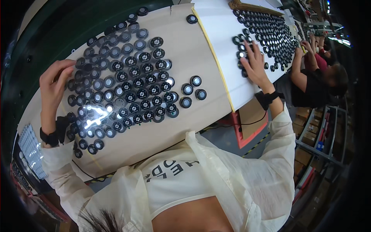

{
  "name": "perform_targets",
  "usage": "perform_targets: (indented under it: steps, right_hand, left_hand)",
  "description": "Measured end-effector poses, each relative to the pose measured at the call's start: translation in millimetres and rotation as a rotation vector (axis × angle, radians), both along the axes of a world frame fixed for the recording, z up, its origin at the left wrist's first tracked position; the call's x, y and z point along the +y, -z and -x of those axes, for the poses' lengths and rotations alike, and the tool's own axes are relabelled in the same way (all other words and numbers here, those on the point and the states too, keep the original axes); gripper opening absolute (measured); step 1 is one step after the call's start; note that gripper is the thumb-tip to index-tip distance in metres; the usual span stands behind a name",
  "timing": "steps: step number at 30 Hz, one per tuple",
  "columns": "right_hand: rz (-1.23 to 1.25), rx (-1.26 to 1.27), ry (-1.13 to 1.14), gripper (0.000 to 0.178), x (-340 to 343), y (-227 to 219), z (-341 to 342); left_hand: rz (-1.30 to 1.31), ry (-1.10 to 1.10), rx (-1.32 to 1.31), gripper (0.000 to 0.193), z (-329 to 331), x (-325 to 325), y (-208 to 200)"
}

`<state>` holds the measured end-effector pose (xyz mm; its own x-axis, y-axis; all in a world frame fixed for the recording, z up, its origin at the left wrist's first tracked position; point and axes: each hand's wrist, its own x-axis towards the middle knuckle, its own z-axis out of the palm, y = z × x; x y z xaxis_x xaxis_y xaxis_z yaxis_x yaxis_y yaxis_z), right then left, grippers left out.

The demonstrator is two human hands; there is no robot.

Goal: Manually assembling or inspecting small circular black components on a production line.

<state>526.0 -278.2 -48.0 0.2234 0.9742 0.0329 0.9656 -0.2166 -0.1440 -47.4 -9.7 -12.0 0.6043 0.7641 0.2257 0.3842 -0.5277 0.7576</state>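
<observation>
With the clear sheet [126, 87] toward the table's [193, 58] left end, the left hand [55, 79], pinched narrow, its hold unclear, should work softly, and the right hand [255, 65], spread wide, should not topple black round pieces [270, 38].

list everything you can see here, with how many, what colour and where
black round pieces: too many to count, black with pale tops, clustered left
clear sheet: one, transparent with dark round marks, over that cluster
loose pieces: four, black, right of the sheet; another near the tape's top
brown surface: one, left and centre
tape strip: one, yellow, between surfaces
white surface: one, upper right, with many more black pieces
frame: one, red, below it
shelving: grey, far right
co-workers: at least two, black and red tops, right
wristbands: two, black, one per wrist
left hand: one, at the sheet's left side
right hand: one, over pieces on white
</observation>
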Motion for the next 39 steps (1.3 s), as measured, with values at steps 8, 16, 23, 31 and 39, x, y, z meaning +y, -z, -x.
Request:
perform_targets:
  steps: [8,16,23,31,39]
  right_hand:
    - [-0.025,0.023,-0.275,0.068,58,-5,138]
    - [-0.118,0.189,-0.465,0.053,75,-32,178]
    - [-0.040,-0.098,0.296,0.075,-75,-20,11]
    - [0.010,0.113,-0.245,0.094,-18,-21,70]
    - [0.010,0.167,-0.472,0.066,58,-17,150]
  left_hand:
    - [-0.180,0.007,0.032,0.015,-16,2,7]
    - [-0.055,-0.028,0.021,0.017,-11,14,16]
    - [-0.197,-0.034,-0.005,0.014,15,15,21]
    - [-0.303,-0.012,-0.042,0.014,26,2,-14]
    - [-0.168,0.025,-0.195,0.026,33,-33,-88]
